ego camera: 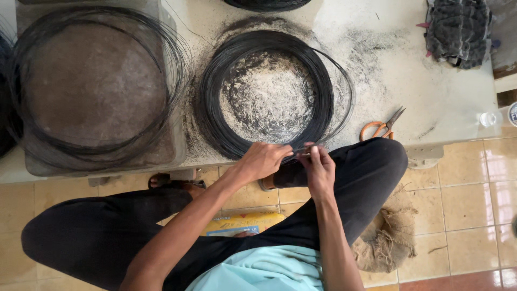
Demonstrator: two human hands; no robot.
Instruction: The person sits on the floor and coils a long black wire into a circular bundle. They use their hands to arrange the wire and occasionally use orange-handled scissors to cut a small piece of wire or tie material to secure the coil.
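— Dusty, that white tabletop (pixel 409 81). Pale powder and dark smears all over it, tan floor tiles (pixel 468 205) below. Start at the far left of where the hands meet: what is there?

— Well off to the left of the pinch lies a loose hoop of thin black wire (pixel 97 81), resting on a brownish round patch of the table. Its strands are spread wide apart.

— And closer in?

— A thick coil of black wire (pixel 215 108) lies flat on the table, just above and behind the hands. Its near edge touches the fingers. White dust fills its middle.

— So what are the hands doing?

— Both meet at the coil's near edge. The left hand (pixel 262 160) is curled, thumb and fingers pressed together on a few strands. The right hand (pixel 319 168) sits just beside it, fingertips pinching the same thin strands. The strands between them are too fine to count.

— Below the hands?

— Knees in black trousers (pixel 371 167) on either side, a pale blue shirt (pixel 264 269) at the bottom edge.

— And to the right of the pinch?

— Near it, orange-handled scissors (pixel 381 127) lie on the table, blades pointing up and right. Farther right and up, a dark crumpled cloth (pixel 458 29) at the table's corner. Down on the floor, right of the knee, a heap of brown burlap (pixel 388 237).
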